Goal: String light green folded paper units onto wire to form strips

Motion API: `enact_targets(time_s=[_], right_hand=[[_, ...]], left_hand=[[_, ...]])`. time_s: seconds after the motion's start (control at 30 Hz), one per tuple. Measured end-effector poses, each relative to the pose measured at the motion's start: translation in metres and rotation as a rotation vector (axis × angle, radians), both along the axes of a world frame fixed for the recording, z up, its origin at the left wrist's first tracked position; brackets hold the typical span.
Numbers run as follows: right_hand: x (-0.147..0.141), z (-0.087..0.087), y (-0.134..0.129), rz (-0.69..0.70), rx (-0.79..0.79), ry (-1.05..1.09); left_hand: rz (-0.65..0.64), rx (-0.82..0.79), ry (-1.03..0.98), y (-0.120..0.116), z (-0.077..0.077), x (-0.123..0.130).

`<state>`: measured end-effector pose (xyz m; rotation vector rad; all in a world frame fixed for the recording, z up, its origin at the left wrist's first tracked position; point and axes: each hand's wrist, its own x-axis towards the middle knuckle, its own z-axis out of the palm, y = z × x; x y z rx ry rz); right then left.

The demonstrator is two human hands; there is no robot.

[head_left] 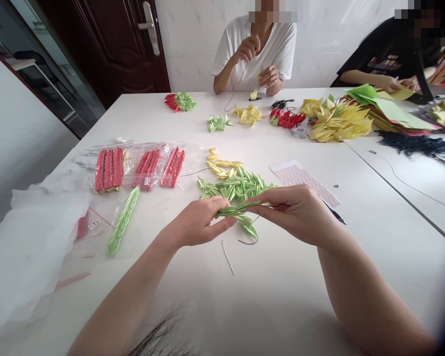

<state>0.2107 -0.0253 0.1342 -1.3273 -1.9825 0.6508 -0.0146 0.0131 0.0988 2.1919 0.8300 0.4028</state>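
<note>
Dark strands of hair [163, 331] cross the bottom edge of the frame, closest to the lens. At the left of the frame, a braided green bundle [122, 222] slants up to the right on the bench [193, 306], well apart from either hand. Towards the centre, the left hand [196, 222] reaches in from the lower left, its thumb below and its other fingers above, pinching the left end of a green paper strip [232, 211]. That strip is held near mid-frame, in front of the pile of green folded pieces [241, 185]; its long axis runs nearly level across the view, rising slightly to the right, so it spans the gap between the hands. Below its middle, a short green section [247, 226] slopes down to the right, nearer the left thumb's tip than the right fingertips, with a dark thread [248, 243] curving beneath it. A thin metal needle [228, 257] lies lower still, angled down to the right and touched by neither hand. The right hand [300, 212] comes in from the lower right, its thumb and forefinger pressed together on the strip's right end.
</note>
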Motion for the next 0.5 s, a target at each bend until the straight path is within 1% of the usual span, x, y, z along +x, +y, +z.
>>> enact_targets(time_s=[0.23, 0.4, 0.5], right_hand=[[0.0033, 0.0009, -0.0006, 0.027, -0.003, 0.047], [0.0019, 0.0001, 0.0001, 0.072, 0.031, 0.018], [0.0009, -0.0006, 0.0001, 0.069, 0.055, -0.013]], left_hand=[[0.013, -0.013, -0.081, 0.0034, 0.0006, -0.0021], [0.007, 0.003, -0.061, 0.0043, -0.0009, -0.0017], [0.028, 0.000, -0.032, 0.0035, -0.0015, -0.0014]])
